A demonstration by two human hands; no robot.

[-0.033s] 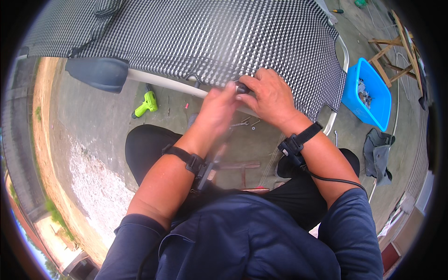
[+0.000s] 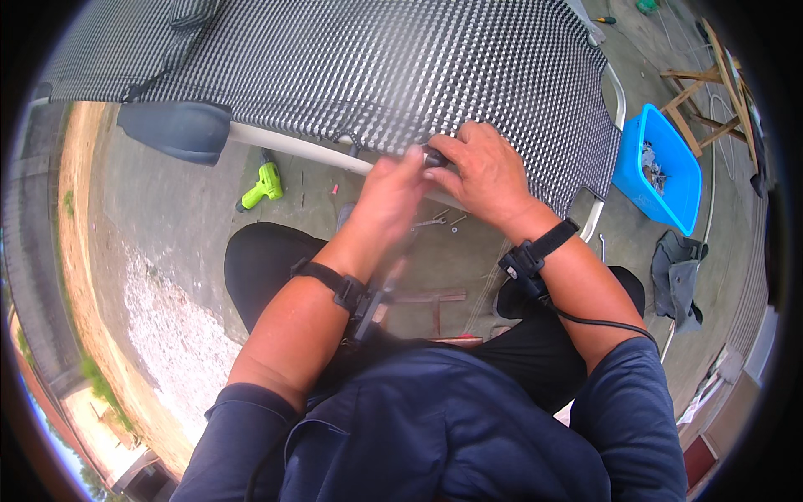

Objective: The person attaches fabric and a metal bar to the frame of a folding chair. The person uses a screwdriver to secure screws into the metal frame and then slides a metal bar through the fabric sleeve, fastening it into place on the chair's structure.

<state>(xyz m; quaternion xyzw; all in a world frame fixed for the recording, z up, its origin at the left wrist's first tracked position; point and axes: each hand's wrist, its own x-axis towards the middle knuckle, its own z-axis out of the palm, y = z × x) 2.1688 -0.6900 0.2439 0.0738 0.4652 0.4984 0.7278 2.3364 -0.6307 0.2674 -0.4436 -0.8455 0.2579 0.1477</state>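
Observation:
A black-and-white woven mesh sheet is stretched over a white tubular frame, which looks like part of a lounger. My two hands meet at its near edge. Between them is a small dark piece, mostly covered by fingers, so its kind is unclear. My right hand pinches it between thumb and forefinger, resting against the mesh. Close on the left, my left hand is closed, its fingers blurred by motion, and whatever they hold is hidden. A dark grey plastic armrest-like piece sits on the frame to the left.
A lime-green power drill lies on the concrete floor beyond my left knee. Below the hands are a wrench and several small bolts. At right stand a blue bin with metal parts inside, a grey cloth and a wooden stand.

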